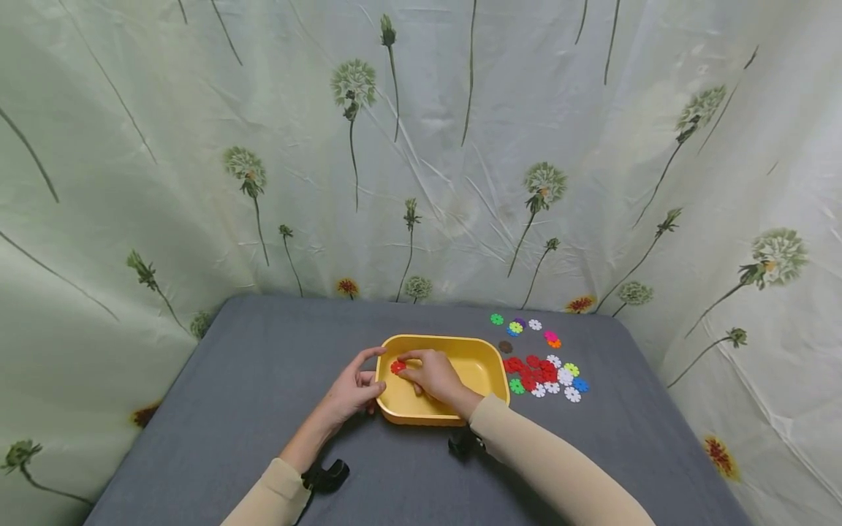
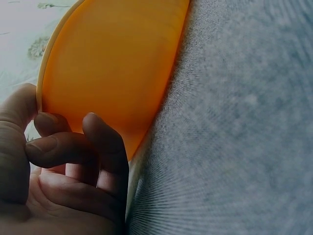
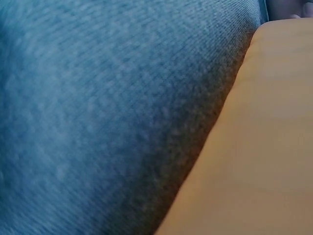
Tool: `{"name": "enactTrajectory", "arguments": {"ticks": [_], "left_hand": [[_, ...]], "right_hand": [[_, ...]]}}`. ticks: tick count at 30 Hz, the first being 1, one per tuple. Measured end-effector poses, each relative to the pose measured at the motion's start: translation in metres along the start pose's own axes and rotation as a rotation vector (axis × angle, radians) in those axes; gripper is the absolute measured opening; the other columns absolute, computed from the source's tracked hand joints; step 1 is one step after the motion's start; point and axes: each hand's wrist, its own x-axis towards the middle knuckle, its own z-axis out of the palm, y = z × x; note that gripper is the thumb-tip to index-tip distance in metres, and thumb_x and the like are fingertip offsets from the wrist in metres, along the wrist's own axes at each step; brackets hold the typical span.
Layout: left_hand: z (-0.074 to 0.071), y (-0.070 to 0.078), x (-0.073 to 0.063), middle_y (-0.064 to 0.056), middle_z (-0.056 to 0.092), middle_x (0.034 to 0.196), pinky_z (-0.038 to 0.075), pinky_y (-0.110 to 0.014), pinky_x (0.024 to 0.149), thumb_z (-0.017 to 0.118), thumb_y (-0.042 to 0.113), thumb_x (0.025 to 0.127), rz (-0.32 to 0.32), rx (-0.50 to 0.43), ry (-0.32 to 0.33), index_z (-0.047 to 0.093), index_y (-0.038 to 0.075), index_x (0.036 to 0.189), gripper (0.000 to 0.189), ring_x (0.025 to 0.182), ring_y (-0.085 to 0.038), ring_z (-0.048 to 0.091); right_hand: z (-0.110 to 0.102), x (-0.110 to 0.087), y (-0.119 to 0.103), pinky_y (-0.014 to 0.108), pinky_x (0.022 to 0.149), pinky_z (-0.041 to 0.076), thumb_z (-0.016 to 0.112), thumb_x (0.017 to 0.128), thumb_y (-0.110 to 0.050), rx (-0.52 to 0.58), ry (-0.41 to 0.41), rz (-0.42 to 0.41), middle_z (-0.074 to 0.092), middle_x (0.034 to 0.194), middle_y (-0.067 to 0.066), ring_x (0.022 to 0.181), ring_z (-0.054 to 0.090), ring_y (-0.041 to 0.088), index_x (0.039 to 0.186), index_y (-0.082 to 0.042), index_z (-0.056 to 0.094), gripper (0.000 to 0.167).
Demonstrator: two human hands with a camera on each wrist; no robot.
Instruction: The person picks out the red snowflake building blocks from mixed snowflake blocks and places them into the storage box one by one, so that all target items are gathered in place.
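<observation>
A yellow plastic basin (image 1: 476,369) stands on the grey cloth. My left hand (image 1: 350,391) grips its left end, the thumb at the rim and the other fingers against the outer wall; the left wrist view shows these curled fingers (image 2: 105,142) close up. Reaching over the near rim, my right hand (image 1: 437,376) is inside the basin. Its thumb and forefinger pinch a red snowflake disc (image 1: 397,367) near the left inner wall. The right wrist view shows the basin's outer wall (image 3: 264,137) but not the right hand's fingers.
Right of the basin lies a loose spread of snowflake discs: a cluster of red ones (image 1: 531,372), several white ones (image 1: 572,394), a blue one (image 1: 580,385) and a brown one (image 1: 505,346). Farther back are a green disc (image 1: 496,319) and a pink one (image 1: 550,336). A flowered curtain (image 1: 454,219) hangs behind the table.
</observation>
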Motion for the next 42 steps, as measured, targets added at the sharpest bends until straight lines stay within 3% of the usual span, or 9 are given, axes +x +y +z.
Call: {"name": "enactTrajectory", "arguments": {"ticks": [6, 12, 17, 24, 30, 34, 37, 42], "left_hand": [[0.002, -0.001, 0.000, 0.003, 0.062, 0.073, 0.043, -0.026, 0.052, 0.066, 0.006, 0.100, -0.002, -0.001, -0.001, 0.033, 0.013, 0.161, 0.070, 0.057, -0.017, 0.057], [0.007, -0.004, 0.000, 0.003, 0.061, 0.072, 0.045, -0.026, 0.054, 0.067, 0.008, 0.100, -0.018, -0.008, 0.014, 0.034, 0.015, 0.161, 0.069, 0.057, -0.016, 0.056], [0.009, -0.005, 0.002, 0.002, 0.063, 0.072, 0.046, -0.026, 0.054, 0.068, 0.009, 0.100, -0.030, -0.022, 0.031, 0.037, 0.019, 0.160, 0.069, 0.057, -0.016, 0.057], [0.007, -0.004, 0.000, 0.001, 0.063, 0.074, 0.046, -0.026, 0.054, 0.069, 0.011, 0.101, -0.024, -0.030, 0.028, 0.037, 0.023, 0.160, 0.068, 0.058, -0.019, 0.057], [0.002, -0.002, 0.000, 0.001, 0.063, 0.073, 0.045, -0.026, 0.053, 0.070, 0.014, 0.101, -0.011, -0.023, 0.040, 0.037, 0.023, 0.161, 0.070, 0.057, -0.019, 0.057], [0.001, -0.002, -0.001, 0.002, 0.062, 0.072, 0.044, -0.025, 0.053, 0.070, 0.015, 0.101, -0.017, -0.022, 0.036, 0.037, 0.024, 0.161, 0.069, 0.057, -0.019, 0.057], [0.000, -0.001, -0.002, 0.002, 0.062, 0.072, 0.043, -0.025, 0.052, 0.070, 0.014, 0.102, -0.020, -0.018, 0.035, 0.036, 0.023, 0.161, 0.069, 0.057, -0.018, 0.057], [0.001, 0.000, 0.000, 0.001, 0.062, 0.071, 0.042, -0.025, 0.051, 0.070, 0.012, 0.101, -0.024, -0.023, 0.057, 0.039, 0.024, 0.160, 0.068, 0.055, -0.018, 0.057]], "right_hand": [[-0.002, -0.002, 0.002, 0.021, 0.039, 0.030, 0.078, 0.097, -0.024, 0.026, -0.007, 0.009, 0.055, 0.051, -0.003, 0.038, 0.041, 0.009, 0.135, -0.015, 0.073, 0.039], [-0.015, -0.004, 0.003, 0.024, 0.038, 0.032, 0.075, 0.100, -0.027, 0.190, 0.022, 0.030, 0.057, 0.054, 0.001, 0.037, 0.037, 0.011, 0.138, -0.017, 0.071, 0.039], [-0.042, -0.015, 0.002, 0.025, 0.041, 0.036, 0.072, 0.102, -0.030, 0.390, 0.060, 0.011, 0.057, 0.056, 0.001, 0.039, 0.038, 0.011, 0.140, -0.016, 0.070, 0.040], [-0.097, -0.045, 0.006, 0.025, 0.045, 0.038, 0.072, 0.102, -0.033, 0.561, 0.209, -0.028, 0.056, 0.057, -0.002, 0.041, 0.040, 0.012, 0.142, -0.017, 0.067, 0.043], [-0.143, -0.068, 0.034, 0.021, 0.044, 0.039, 0.070, 0.104, -0.032, 0.571, 0.395, -0.003, 0.055, 0.056, -0.004, 0.041, 0.041, 0.011, 0.146, -0.015, 0.063, 0.046], [-0.158, -0.080, 0.064, 0.021, 0.045, 0.039, 0.070, 0.103, -0.035, 0.542, 0.495, 0.060, 0.055, 0.056, -0.005, 0.041, 0.042, 0.009, 0.148, -0.014, 0.060, 0.050], [-0.161, -0.082, 0.087, 0.021, 0.045, 0.037, 0.069, 0.104, -0.035, 0.525, 0.516, 0.115, 0.054, 0.057, -0.006, 0.042, 0.042, 0.008, 0.150, -0.013, 0.057, 0.053], [-0.158, -0.075, 0.120, 0.021, 0.044, 0.038, 0.067, 0.106, -0.031, 0.505, 0.454, 0.179, 0.054, 0.057, -0.007, 0.041, 0.041, 0.007, 0.153, -0.008, 0.053, 0.055]]}}
